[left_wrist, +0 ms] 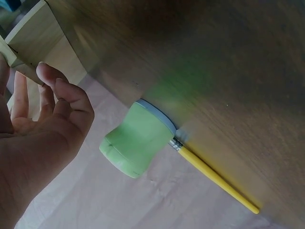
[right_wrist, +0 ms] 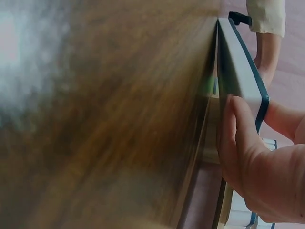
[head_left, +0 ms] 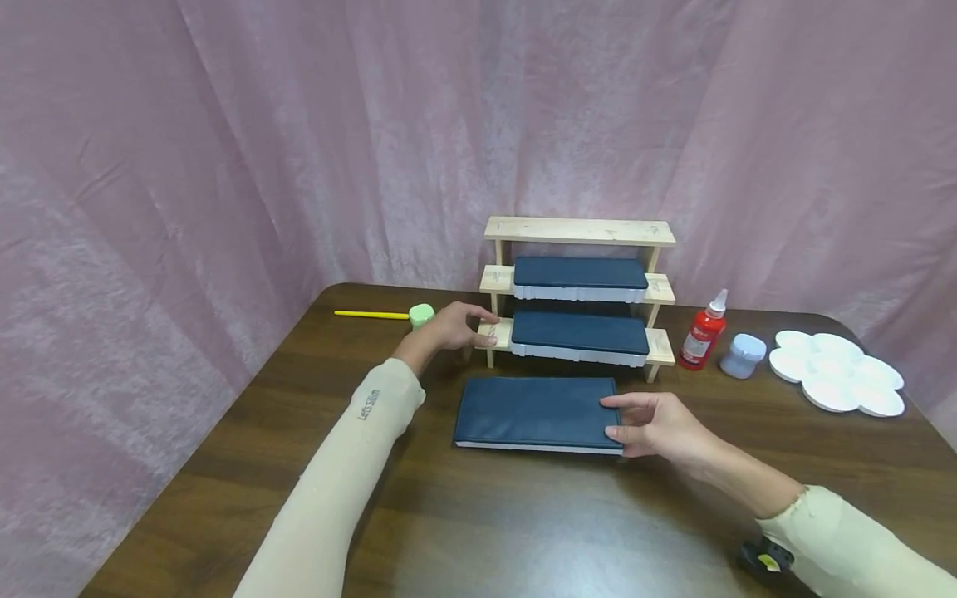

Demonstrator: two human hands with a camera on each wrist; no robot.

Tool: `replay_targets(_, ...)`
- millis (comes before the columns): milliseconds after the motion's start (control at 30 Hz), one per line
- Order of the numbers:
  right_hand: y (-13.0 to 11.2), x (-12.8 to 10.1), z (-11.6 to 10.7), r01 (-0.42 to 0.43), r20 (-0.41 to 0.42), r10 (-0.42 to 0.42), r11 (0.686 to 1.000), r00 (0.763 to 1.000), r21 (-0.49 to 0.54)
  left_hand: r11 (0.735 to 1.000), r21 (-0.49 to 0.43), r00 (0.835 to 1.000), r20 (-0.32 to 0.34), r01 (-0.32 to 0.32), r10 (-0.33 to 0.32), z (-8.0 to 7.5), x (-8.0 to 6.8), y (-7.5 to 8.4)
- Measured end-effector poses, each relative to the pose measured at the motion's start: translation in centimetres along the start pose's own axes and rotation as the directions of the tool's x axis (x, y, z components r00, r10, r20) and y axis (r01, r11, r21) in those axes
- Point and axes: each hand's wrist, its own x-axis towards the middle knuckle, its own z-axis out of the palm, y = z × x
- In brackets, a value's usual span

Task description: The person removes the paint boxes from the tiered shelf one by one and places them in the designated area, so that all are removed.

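Observation:
My left hand (head_left: 451, 326) grips the left end of the lowest step of a small wooden tiered rack (head_left: 579, 230); in the left wrist view its fingers bend around the plank end (left_wrist: 25, 68). On the right, my right hand (head_left: 665, 428) holds the short right end of a flat white box with a dark blue lid (head_left: 534, 411), in front of the rack. The right wrist view shows this box (right_wrist: 243, 67) edge-on, raised off the tabletop at the held end. Two similar blue-lidded boxes sit on the rack's middle step (head_left: 580, 272) and lowest step (head_left: 580, 332).
Left of the rack are a green jar (head_left: 421, 315) and a yellow-handled brush (head_left: 371, 314). To its right stand a red bottle with a white nozzle (head_left: 701, 336), a pale blue jar (head_left: 743, 357) and a white flower-shaped palette (head_left: 833, 371). A pink curtain (head_left: 419, 149) hangs behind the table.

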Motion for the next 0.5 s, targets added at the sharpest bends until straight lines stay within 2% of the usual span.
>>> replay_targets(267, -0.27, 0.25, -0.55, -0.001, -0.017, 0.001, 1.000, 1.000, 0.007, 1.000, 0.008, 1.000, 0.000, -0.009, 0.009, -0.03, -0.15, 0.33)
replay_targets(500, 0.00, 0.89, -0.87, -0.002, -0.007, 0.002, 1.000, 1.000, -0.008, 1.000, 0.005, 1.000, -0.002, 0.015, -0.015, 0.04, -0.32, 0.30)
